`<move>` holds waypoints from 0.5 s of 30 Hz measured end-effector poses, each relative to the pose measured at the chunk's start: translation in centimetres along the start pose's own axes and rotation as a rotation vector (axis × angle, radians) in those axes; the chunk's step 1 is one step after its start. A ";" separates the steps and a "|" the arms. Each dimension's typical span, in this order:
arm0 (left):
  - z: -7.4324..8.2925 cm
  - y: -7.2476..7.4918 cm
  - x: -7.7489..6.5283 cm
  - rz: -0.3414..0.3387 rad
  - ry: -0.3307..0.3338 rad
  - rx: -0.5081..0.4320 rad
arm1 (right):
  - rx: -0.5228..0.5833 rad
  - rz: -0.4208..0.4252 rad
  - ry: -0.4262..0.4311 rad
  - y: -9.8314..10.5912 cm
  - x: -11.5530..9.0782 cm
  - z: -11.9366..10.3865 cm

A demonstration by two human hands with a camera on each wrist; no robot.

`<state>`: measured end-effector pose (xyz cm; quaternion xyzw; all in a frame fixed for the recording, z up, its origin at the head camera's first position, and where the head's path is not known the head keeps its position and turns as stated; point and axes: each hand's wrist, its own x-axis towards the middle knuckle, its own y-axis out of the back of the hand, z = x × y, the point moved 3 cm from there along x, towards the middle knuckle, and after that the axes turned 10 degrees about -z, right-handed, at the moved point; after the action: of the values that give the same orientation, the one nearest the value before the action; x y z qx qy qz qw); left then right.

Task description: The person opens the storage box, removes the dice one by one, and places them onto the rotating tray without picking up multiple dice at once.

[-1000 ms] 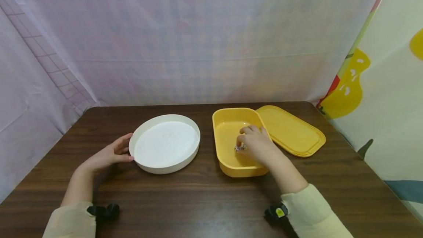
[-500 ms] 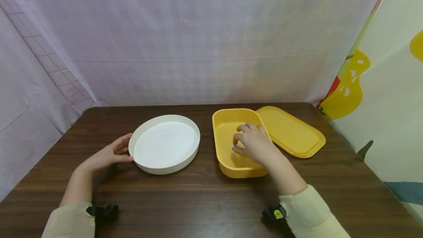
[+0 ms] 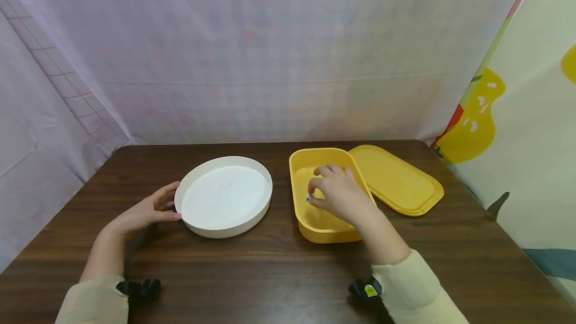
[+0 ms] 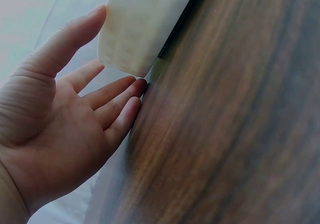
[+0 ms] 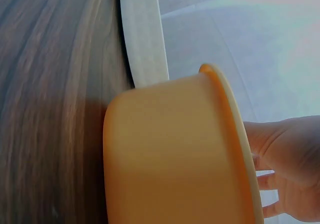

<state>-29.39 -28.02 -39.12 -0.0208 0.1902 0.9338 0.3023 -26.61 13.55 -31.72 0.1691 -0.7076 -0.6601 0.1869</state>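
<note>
Patterned piece (image 3: 309,197) pinched by right hand (image 3: 337,192), shifted toward white tray (image 3: 223,197) left of grip, seemingly secured; left hand (image 3: 143,212) spread.

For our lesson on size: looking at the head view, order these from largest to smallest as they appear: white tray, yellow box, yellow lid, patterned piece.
1. White tray and yellow box: too alike to rank.
2. Yellow lid, partly behind the box.
3. Patterned piece, clearly smallest.
</note>
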 end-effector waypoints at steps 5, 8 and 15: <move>0.2 -0.1 0.0 0.000 -0.005 0.003 | 0.006 0.008 0.016 0.2 0.4 -0.6; 0.2 -0.1 -0.1 0.001 -0.007 0.000 | 0.022 -0.002 0.008 0.2 0.6 -0.9; 0.2 -0.1 -0.1 0.002 -0.007 0.001 | 0.003 -0.025 -0.007 0.5 1.2 -1.9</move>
<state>-29.24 -27.95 -38.96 -0.0170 0.1896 0.9341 0.3020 -26.66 11.32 -31.07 0.1759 -0.7071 -0.6620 0.1758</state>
